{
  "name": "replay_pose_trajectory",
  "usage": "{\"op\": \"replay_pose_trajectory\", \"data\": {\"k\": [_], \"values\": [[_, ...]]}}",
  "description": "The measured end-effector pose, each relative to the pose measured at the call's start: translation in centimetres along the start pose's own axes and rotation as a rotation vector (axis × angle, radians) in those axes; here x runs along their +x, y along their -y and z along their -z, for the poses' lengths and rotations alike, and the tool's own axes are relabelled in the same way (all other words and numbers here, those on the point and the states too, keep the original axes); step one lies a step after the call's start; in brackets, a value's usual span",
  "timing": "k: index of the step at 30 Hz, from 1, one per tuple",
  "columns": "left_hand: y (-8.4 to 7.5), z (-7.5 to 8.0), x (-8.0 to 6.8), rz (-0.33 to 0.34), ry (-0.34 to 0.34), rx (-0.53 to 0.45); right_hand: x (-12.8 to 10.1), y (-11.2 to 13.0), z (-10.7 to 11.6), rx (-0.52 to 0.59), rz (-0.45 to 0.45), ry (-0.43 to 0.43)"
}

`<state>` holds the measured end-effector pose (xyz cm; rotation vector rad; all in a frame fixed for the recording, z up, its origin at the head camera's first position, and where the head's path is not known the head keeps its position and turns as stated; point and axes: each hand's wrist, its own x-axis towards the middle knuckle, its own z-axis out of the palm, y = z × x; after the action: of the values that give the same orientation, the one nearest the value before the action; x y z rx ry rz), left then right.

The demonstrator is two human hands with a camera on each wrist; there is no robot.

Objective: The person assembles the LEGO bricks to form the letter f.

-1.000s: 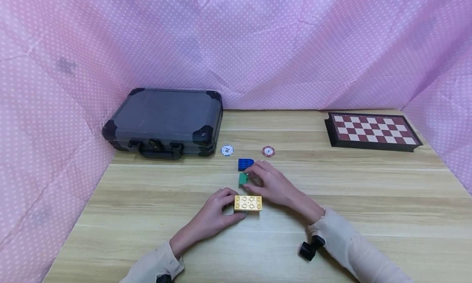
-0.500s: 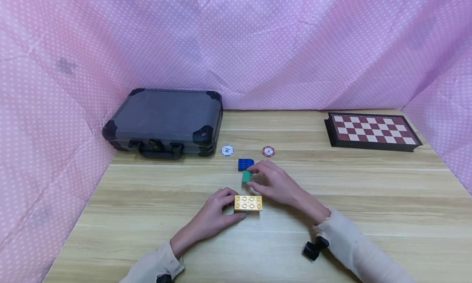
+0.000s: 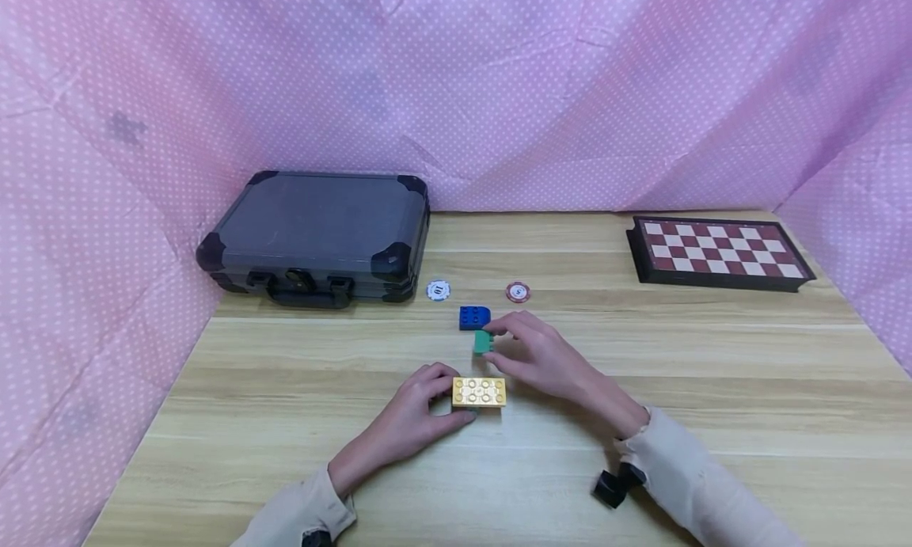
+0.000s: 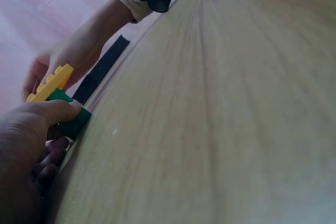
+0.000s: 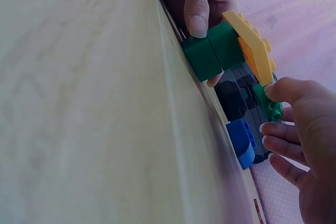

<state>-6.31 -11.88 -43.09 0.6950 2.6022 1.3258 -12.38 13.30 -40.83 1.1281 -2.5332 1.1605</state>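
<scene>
My left hand grips a stack of two dark green toy bricks between thumb and fingers, low on the table. A yellow eight-stud brick tops the stack and juts out to the right. With thumb and fingertips, my right hand pinches a small green toy brick, tilted so its studs face the right palm. In the right wrist view this green brick is beside the lower end of the yellow brick. Just behind it on the table lies a blue brick with one rounded end.
A white-and-blue poker chip and a red one lie behind the blue brick. At the back left stands a closed grey case. A red-and-white checkered board lies at the back right, before a pink dotted cloth.
The right hand has shifted a little to the right, carrying the green brick, which has also tilted. My left hand and its stack have stayed in place.
</scene>
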Motion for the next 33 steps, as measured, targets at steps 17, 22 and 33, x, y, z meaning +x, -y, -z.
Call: {"op": "replay_pose_trajectory", "data": {"k": [17,22,33], "values": [[0.0,0.0,0.2,0.012,0.01,0.001,-0.5,0.9,0.7,0.037,0.071,-0.018],[0.0,0.0,0.2,0.018,0.014,0.001,-0.6,1.1,0.8,0.036,0.112,-0.029],[-0.1,0.1,0.1,0.018,0.017,-0.004,-0.9,1.5,0.4,0.045,0.183,-0.04]]}}
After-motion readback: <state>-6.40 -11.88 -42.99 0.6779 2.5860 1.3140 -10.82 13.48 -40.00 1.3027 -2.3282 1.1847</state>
